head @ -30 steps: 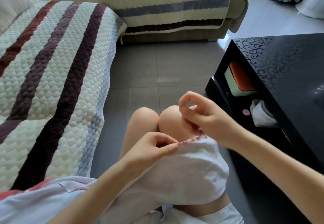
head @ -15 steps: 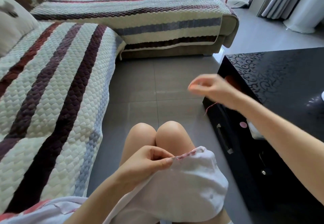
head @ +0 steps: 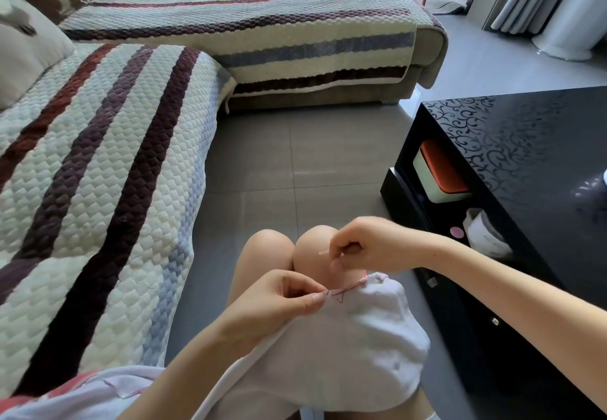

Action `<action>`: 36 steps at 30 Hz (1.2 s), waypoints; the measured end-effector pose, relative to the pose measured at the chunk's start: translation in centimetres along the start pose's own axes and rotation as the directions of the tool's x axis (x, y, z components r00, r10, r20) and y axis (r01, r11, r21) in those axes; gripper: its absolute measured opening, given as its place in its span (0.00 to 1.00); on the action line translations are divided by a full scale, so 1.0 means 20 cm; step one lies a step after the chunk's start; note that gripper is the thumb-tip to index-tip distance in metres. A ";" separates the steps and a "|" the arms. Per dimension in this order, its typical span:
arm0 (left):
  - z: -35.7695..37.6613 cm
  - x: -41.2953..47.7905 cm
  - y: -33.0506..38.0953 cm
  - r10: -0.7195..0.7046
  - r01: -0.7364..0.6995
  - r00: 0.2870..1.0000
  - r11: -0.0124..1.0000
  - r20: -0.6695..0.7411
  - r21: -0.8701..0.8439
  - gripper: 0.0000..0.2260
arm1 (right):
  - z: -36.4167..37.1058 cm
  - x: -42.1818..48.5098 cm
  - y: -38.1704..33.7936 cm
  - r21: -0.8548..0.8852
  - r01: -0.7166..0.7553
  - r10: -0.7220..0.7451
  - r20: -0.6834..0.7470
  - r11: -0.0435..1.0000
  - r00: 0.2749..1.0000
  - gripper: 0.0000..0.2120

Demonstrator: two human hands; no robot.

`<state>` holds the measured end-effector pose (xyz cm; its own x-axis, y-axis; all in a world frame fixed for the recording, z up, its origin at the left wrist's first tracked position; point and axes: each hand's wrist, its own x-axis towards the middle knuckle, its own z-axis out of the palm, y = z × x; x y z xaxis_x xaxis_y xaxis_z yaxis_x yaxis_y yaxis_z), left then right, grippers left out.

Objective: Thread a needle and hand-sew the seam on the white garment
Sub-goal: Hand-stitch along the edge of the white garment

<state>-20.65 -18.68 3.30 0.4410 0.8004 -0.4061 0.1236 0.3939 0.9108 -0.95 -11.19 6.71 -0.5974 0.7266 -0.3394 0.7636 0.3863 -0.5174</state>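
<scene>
The white garment [head: 358, 347] lies draped over my lap, its top edge lined with a row of pink stitches [head: 349, 285]. My left hand [head: 276, 301] pinches that seam edge at its left end between thumb and forefinger. Just above the seam's right end, over my knee, my right hand [head: 368, 245] has its fingers curled and pinches the thin needle [head: 323, 253], which points left. A loop of pink thread [head: 340, 298] hangs slack on the cloth below the seam.
A striped quilted sofa [head: 98, 189] fills the left and back. A glossy black coffee table [head: 525, 173] stands close on the right, with an orange-lidded box [head: 440, 176] and a white cup [head: 483, 232] on its lower shelf. Grey tiled floor [head: 295, 170] lies between.
My right hand, which had pulled the thread out up and to the right, has come back down to the seam with the needle. My left hand has kept its pinch on the seam.
</scene>
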 end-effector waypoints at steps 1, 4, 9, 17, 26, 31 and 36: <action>0.00 0.00 0.00 -0.002 0.002 1.000 1.000 0.002 0.002 0.06 | -0.02 0.02 0.02 -0.030 0.000 -0.003 -0.091 1.000 0.996 0.04; 0.00 -0.01 0.00 -0.007 0.007 1.000 1.000 0.030 0.007 0.07 | -0.12 0.11 0.12 -0.154 -0.079 -0.005 -0.481 0.985 0.877 0.04; 0.01 -0.02 0.00 -0.025 0.024 0.997 1.000 0.080 0.019 0.06 | -0.27 0.26 0.38 -0.190 -0.479 0.076 -0.872 0.857 0.483 0.10; -0.01 -0.03 0.00 -0.016 0.016 0.997 1.000 0.081 0.010 0.03 | -0.31 0.26 0.67 0.039 -0.716 0.351 -0.890 0.697 0.293 0.07; -0.02 -0.01 -0.02 -0.017 0.017 0.999 1.000 0.045 0.013 0.05 | -0.08 0.06 0.19 0.263 0.049 0.077 -0.448 0.964 0.891 0.06; -0.03 -0.01 -0.01 0.021 -0.020 1.000 0.995 -0.012 0.103 0.06 | 0.12 -0.08 0.05 0.076 0.055 -0.054 -0.013 0.996 0.998 0.14; -0.03 -0.02 -0.02 0.020 0.026 0.986 0.962 -0.165 0.271 0.06 | 0.16 -0.13 0.04 0.015 0.010 -0.008 -0.150 1.000 0.989 0.11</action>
<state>-21.39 -18.89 3.09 0.2904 0.8718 -0.3946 0.3709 0.2776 0.8862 0.33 -14.57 4.63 -0.5602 0.8003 -0.2139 0.7537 0.3853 -0.5324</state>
